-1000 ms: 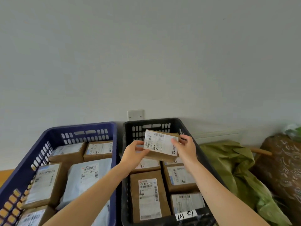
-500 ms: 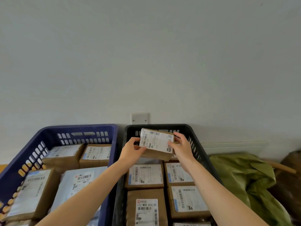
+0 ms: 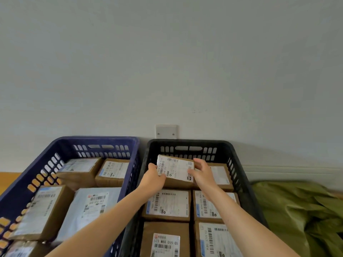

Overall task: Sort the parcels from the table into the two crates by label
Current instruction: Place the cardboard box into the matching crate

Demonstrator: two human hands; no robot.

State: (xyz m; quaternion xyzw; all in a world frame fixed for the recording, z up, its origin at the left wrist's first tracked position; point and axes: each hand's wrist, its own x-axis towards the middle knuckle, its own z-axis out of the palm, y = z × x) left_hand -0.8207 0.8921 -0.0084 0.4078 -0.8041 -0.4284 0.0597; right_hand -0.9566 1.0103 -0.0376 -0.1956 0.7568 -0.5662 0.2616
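A small brown cardboard parcel (image 3: 175, 168) with a white barcode label is held inside the far left corner of the black crate (image 3: 239, 164). My left hand (image 3: 153, 179) grips its left edge and my right hand (image 3: 201, 173) grips its right edge. The parcel is low, close to the boxes below it; whether it rests on anything is hidden. Several labelled brown parcels (image 3: 168, 204) fill the black crate. The blue crate (image 3: 55, 147) to the left holds several brown boxes and a grey mailer bag (image 3: 91, 206).
Both crates stand against a pale wall with a white socket plate (image 3: 165, 131) behind them. Crumpled green plastic bags (image 3: 300, 210) lie to the right of the black crate. A strip of orange-brown floor (image 3: 9, 180) shows at far left.
Both hands have carried the parcel farther and lower into the back of the black crate, and the label now faces up flatter. The camera has tilted down slightly toward the crates.
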